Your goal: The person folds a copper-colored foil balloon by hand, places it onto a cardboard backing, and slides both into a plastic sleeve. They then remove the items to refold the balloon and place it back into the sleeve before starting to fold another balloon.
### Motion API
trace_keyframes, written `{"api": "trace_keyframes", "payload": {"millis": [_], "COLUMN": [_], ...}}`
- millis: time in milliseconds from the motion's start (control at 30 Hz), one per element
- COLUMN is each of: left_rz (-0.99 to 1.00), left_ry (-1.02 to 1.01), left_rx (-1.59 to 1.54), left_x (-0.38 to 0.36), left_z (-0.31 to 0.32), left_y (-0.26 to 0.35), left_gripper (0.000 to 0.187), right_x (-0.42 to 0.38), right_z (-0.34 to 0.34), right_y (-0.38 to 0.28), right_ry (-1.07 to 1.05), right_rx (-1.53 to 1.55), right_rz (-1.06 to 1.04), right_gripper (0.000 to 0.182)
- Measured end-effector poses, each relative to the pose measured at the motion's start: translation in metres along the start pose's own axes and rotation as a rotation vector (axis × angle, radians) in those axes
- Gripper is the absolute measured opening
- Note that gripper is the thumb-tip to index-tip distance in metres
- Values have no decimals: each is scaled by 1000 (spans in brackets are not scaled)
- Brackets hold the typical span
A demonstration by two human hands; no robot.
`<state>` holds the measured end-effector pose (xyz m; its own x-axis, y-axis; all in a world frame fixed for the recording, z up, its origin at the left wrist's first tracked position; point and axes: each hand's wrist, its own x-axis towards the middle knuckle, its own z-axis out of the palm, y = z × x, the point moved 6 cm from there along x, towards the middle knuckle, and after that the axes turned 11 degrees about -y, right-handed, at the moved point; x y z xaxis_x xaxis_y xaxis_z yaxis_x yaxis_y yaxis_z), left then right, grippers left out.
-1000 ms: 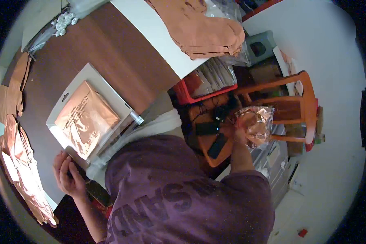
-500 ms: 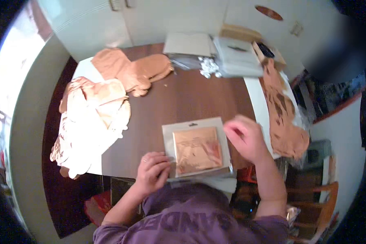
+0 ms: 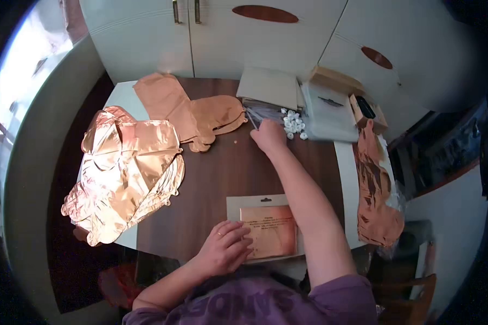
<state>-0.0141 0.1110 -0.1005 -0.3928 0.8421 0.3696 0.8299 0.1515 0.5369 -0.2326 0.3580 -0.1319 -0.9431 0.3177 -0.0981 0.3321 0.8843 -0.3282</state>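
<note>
Brown desk [image 3: 203, 187] here: left hand [image 3: 228, 246] loosely half-open at the packet [image 3: 272, 232], right hand [image 3: 269, 135] at thin straws [image 3: 252, 120], grip unclear; they look light, bendy, best pinched near one end.

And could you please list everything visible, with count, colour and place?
Shiny foil pile: one, copper, table's left
Duller foil pile: one, copper, back left
Foil stack: one, copper, right
Flat package: one, copper and pale, front
White bits: many, white, back
Strips: count unclear, clear, at right fingertips
Card stack: one, pale, back
Plastic sheets: one pile, clear, back right
Table: one, brown with white ends, centre
Cabinet doors: several, white, behind table
Shirt: one, purple, bottom
Left hand: one, bare, at package's left side
Right hand: one, bare, beside white bits
</note>
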Motion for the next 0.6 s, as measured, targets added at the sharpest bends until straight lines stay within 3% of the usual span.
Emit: {"api": "trace_keyframes", "payload": {"millis": [67, 133, 267, 367, 433, 600], "left_rz": [22, 34, 77, 99, 89, 139], "left_ry": [1, -29, -76, -137, -196, -160], "left_rx": [5, 25, -36, -75, -99, 44], "left_x": [5, 7, 14, 24, 30, 23], "left_z": [-1, -5, 2, 18, 34, 57], "left_y": [4, 7, 20, 36, 42, 35], "left_gripper": [32, 33, 33, 33, 36, 31], "right_x": [-32, -87, -210, -295, -336, -393], "right_z": [-7, -25, -64, -71, -58, -42], "right_y": [19, 37, 95, 111, 108, 105], "right_ry": [-78, 12, 31, -71, -107, -36], "right_rx": [-5, 33, 467, 500, 379, 359], "right_rz": [-9, -149, -59, 21, -157, -200], "right_gripper": [30, 17, 12, 10, 12, 14]}}
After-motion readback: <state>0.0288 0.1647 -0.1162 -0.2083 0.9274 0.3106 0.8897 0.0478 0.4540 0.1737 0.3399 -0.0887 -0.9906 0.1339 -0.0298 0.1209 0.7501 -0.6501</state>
